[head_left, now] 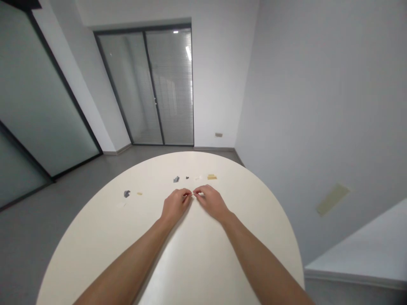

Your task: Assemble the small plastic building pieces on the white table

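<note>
Both hands meet over the middle of the round white table (pixel 190 271), fingertips almost touching. My left hand (pixel 176 205) is closed in a pinch, thumb against fingers. Facing it, my right hand (pixel 211 201) pinches too. Something tiny and pale seems to sit between the fingertips, too small to name. Just beyond the hands lie grey pieces (pixel 176 179), a small dark piece (pixel 187 178), pale, whitish pieces (pixel 197 178) and a small stack of yellowish strips (pixel 212 176).
On the left of the table are a dark grey crumpled-looking pile (pixel 126 193), a small yellowish piece (pixel 139 193) and a faint white piece (pixel 121 205). A grey wall (pixel 318 106) rises at the right. Glass doors (pixel 146 84) stand behind the table.
</note>
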{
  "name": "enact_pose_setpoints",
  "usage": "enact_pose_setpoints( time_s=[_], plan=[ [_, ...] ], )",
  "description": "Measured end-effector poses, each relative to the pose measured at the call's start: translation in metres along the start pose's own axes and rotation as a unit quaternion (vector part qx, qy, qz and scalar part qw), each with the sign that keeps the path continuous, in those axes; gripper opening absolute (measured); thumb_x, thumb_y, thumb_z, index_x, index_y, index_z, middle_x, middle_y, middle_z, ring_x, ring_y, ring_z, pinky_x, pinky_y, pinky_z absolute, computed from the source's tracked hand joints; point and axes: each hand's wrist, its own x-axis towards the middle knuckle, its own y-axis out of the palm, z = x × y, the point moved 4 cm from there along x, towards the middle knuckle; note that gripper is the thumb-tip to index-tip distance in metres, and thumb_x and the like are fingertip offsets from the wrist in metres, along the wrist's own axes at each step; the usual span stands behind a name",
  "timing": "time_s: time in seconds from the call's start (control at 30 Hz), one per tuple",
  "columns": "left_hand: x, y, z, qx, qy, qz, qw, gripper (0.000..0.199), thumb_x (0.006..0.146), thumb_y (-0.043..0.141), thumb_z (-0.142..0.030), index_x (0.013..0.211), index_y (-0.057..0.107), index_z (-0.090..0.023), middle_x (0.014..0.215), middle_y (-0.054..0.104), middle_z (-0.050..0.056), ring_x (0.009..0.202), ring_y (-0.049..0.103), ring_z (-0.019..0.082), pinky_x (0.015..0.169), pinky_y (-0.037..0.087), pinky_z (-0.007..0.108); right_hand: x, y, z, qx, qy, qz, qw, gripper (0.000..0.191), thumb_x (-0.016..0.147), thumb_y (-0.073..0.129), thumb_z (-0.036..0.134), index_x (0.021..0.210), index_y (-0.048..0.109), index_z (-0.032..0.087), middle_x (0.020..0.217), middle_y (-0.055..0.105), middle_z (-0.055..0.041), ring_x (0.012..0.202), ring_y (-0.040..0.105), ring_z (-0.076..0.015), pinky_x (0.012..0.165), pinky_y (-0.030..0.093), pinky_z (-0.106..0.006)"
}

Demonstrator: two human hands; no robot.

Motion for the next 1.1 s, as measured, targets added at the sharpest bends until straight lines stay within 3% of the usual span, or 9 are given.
enact_pose_setpoints(
  time_s=[0.3,0.5,1.1],
  plan=[
    [0.000,0.001,0.001,0.019,-0.005,0.014,1.000,0.022,0.093,0.049,-0.036,0.099,0.068,-0.026,0.095,0.070,0.004,0.089,0.063,0.020,0.074,0.046,0.029,0.002,0.002,0.004,-0.050,0.021,0.058,0.997,0.013,0.098,0.054,0.027,0.104,0.064,0.024,0.096,0.069,-0.0037,0.093,0.063,-0.0185,0.083,0.047,-0.031],
    [-0.001,-0.001,-0.005,0.039,0.010,0.016,0.999,0.026,0.094,0.046,-0.040,0.103,0.065,-0.024,0.098,0.070,0.004,0.095,0.063,0.021,0.078,0.046,0.030,0.003,0.001,0.001,-0.093,0.059,0.040,0.993,0.015,0.098,0.053,0.027,0.108,0.064,0.022,0.098,0.069,-0.0051,0.094,0.062,-0.0184,0.084,0.047,-0.029],
    [0.000,0.002,-0.012,0.076,0.031,0.034,0.996,0.026,0.095,0.044,-0.036,0.104,0.065,-0.023,0.106,0.071,0.005,0.103,0.061,0.022,0.082,0.047,0.033,0.013,0.000,-0.026,-0.164,0.052,0.052,0.984,0.020,0.096,0.055,0.022,0.104,0.073,0.023,0.102,0.075,-0.0020,0.100,0.063,-0.0172,0.092,0.045,-0.026]
  ],
)
